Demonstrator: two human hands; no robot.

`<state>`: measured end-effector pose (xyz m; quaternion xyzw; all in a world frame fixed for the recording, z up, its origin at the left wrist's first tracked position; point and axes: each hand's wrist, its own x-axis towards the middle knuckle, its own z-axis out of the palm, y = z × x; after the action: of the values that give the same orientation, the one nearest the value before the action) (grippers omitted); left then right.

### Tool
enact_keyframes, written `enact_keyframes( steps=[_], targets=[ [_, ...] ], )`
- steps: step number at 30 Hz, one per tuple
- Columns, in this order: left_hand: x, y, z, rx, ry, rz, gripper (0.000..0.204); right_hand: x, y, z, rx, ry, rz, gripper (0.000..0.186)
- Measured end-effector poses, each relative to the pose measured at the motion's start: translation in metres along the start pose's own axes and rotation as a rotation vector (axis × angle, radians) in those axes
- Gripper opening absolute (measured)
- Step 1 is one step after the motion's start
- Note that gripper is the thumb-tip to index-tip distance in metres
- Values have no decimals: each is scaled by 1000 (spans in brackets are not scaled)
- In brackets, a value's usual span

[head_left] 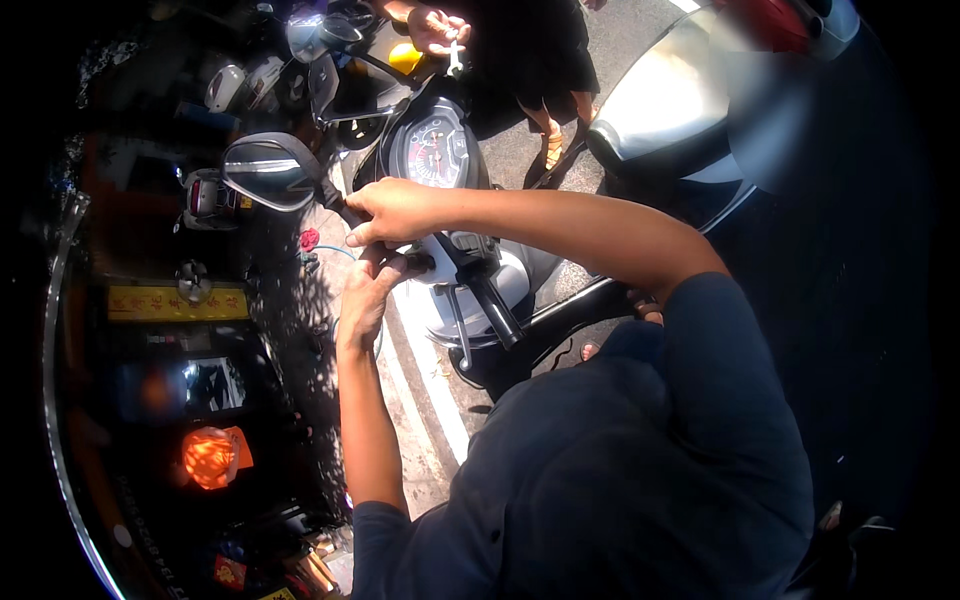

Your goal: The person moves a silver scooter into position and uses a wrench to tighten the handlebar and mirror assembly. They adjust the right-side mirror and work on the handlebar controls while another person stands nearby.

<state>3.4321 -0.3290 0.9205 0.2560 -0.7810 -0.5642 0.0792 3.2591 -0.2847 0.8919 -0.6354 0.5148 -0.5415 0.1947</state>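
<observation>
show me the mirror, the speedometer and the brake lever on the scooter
mirror (268,170), head view, middle of the glass
speedometer (435,150), head view, centre of the round dial
brake lever (497,312), head view, midway along the black lever

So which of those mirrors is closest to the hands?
The big dark mirror, right beside the right hand on the handlebar; the other mirrors sit farther up among parked scooters.

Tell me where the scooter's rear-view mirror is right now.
In the head view, the rear-view mirror sits upper left of centre, on a stalk just left of the right hand on the handlebar, and left of the speedometer.
</observation>
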Motion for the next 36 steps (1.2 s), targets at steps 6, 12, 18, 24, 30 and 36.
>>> enact_keyframes(
  steps=[6, 12, 18, 24, 30, 36],
  targets=[
    [3, 0, -18, 205, -88, -37, 29, -21, 5, 11, -59, 188, -123, 42],
    [-2, 16, 1, 398, -78, 30, 29, -48, 9, -15, 151, 30, -149, 35],
    [-8, 12, 9, 576, -38, 89, 26, -63, 18, -10, 122, 88, -300, 33],
    [-6, -19, -10, 579, 35, 208, 16, -71, 8, 10, -117, 268, -284, 28],
    [-24, -64, -37, 802, 268, 57, 34, -77, 7, 18, -252, 229, -587, 21],
    [-20, -105, -64, 777, 366, 88, 43, -71, 9, 8, -347, 76, -761, 19]
  ],
)
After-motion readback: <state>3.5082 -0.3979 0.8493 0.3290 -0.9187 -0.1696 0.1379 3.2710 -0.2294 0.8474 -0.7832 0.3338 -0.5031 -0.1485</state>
